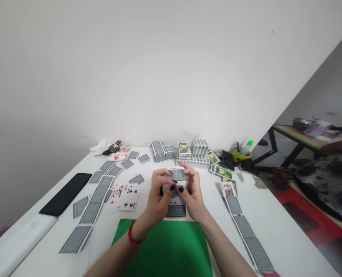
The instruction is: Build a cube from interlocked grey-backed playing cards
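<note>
Both hands are closed around a small bunch of playing cards (175,201) above the middle of the table. My left hand (158,194), with a red cord at its wrist, grips the cards from the left. From the right, my right hand (193,191) holds the same cards, and the two thumbs lie close together on the near face. Grey-backed cards (176,211) lie just below the hands, and another grey back (177,175) shows beyond the fingers. Fingers partly hide the held cards, so their number cannot be told. Face-up cards (130,196) are spread left of my left hand.
A green mat (162,250) lies in front. Rows of grey-backed cards run along the left (92,211) and right (246,227). Card boxes (200,148) and stacked decks (158,151) stand by the wall. A black phone-like slab (65,193) lies at left, near a white box (21,244).
</note>
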Available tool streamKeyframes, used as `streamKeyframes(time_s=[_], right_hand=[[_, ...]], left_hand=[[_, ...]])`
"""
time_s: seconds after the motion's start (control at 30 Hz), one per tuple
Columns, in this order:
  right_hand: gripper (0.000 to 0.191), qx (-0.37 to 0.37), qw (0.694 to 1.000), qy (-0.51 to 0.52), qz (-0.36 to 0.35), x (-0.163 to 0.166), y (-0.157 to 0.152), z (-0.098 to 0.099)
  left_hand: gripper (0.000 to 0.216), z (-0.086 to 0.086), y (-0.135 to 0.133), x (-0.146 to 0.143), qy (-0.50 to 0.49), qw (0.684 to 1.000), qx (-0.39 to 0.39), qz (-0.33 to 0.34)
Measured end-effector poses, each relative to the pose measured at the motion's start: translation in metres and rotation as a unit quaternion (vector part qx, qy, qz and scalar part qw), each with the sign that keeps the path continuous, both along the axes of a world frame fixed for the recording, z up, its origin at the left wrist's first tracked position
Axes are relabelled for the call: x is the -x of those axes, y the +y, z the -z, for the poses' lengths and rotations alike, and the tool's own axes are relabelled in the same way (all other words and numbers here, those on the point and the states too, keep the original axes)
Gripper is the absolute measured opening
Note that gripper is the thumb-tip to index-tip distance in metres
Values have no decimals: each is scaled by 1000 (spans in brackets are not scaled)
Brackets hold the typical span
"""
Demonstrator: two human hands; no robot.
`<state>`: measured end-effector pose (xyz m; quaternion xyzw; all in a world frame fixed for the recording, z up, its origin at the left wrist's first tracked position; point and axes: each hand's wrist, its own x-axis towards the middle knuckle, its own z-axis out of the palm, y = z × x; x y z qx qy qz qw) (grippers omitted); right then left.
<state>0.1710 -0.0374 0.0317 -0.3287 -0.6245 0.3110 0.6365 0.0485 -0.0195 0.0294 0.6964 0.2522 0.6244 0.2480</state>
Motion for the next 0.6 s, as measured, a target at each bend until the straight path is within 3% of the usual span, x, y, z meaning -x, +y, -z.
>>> streamKeyframes(time_s=[0.1, 0.27, 0.6], right_hand=[[44, -21, 999, -3, -31, -2, 4, 1], [19, -74, 996, -48, 6, -2, 3, 4], [10, -35, 999, -31, 21, 5, -4, 5]], left_hand=[[9, -3, 3, 4, -10, 1000, -12, -2], [16, -3, 4, 7, -7, 999, -9, 32], [8, -1, -6, 3, -22, 999, 19, 32]])
